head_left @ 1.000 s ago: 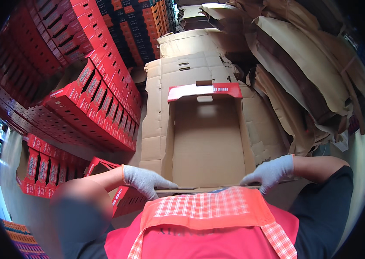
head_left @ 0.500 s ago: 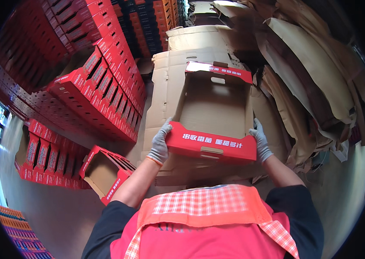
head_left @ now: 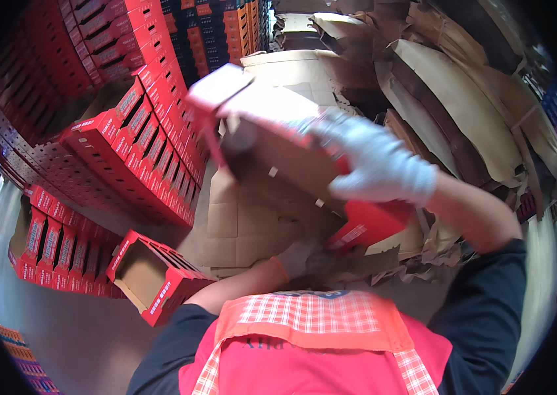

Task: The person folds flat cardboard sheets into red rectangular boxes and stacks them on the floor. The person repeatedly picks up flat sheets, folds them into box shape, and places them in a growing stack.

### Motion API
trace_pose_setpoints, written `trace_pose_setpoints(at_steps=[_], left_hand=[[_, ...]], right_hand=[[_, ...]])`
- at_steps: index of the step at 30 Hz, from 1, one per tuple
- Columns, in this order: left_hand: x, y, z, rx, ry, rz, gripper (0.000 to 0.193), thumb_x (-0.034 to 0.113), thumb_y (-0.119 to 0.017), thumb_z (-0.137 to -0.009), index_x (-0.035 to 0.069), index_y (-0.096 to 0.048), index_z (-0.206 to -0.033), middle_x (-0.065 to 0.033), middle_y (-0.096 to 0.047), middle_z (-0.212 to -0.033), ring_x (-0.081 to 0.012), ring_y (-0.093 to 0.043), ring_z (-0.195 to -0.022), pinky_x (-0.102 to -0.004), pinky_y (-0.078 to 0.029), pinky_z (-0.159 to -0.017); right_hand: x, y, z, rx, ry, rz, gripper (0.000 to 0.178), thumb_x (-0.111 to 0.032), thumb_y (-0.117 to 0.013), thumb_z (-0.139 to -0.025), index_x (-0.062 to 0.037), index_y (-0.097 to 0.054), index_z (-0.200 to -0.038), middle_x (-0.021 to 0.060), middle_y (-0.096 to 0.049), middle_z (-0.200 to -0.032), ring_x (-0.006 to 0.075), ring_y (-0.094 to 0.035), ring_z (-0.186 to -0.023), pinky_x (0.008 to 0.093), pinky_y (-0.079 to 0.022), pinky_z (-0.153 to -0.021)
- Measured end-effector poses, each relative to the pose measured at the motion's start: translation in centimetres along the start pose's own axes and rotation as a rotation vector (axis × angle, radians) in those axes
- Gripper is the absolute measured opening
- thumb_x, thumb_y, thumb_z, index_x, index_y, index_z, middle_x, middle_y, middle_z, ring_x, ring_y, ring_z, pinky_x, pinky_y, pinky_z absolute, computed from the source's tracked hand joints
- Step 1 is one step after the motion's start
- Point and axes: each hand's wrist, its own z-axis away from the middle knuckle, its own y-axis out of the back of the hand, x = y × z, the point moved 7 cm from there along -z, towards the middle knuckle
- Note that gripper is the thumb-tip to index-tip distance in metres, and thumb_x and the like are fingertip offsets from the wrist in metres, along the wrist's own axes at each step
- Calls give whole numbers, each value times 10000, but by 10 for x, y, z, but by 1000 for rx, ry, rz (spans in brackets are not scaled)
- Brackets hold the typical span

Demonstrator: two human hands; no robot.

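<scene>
The red-and-brown open cardboard tray [head_left: 291, 158] is tilted up on edge above the flat brown cardboard stack [head_left: 229, 220]. The gloved right hand [head_left: 384, 161] is clamped on its upper edge, fingers spread over the wall; the gloved left hand [head_left: 305, 257] sits low by the tray's lower end, too blurred to tell whether it grips. Turning it well calls for support at both ends, an even pull, and no squeezing of the thin walls, which could crease. The stack's surface is creased, with ragged edges. On the grey floor [head_left: 94, 336], tall red carton stacks [head_left: 176, 125] stand left; bulky brown paper-like bundles [head_left: 469, 115] lean right.
</scene>
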Motion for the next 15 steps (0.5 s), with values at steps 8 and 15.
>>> trace_pose_setpoints(at_steps=[8, 15], left_hand=[[247, -14, 94, 723, -790, -1469, 945, 613, -741, -632, -90, -567, -1240, -297, -506, -1355, -469, -442, -1295, -668, -225, -1099], [291, 64, 16, 499, -258, -1486, 1021, 843, -669, -580, -59, -639, -1057, -222, -636, -1019, -346, -608, -1008, -429, -468, -927]], right_hand=[[53, 1, -31, 541, -171, 86, 325, -274, -693, -878, -52, -619, -1103, 193, -688, -1001, 357, -680, -923, 381, -546, -805], [67, 36, -7, 467, -238, 208, 333, -278, -693, -869, -44, -570, -1072, 167, -691, -853, 363, -687, -780, 427, -542, -705]])
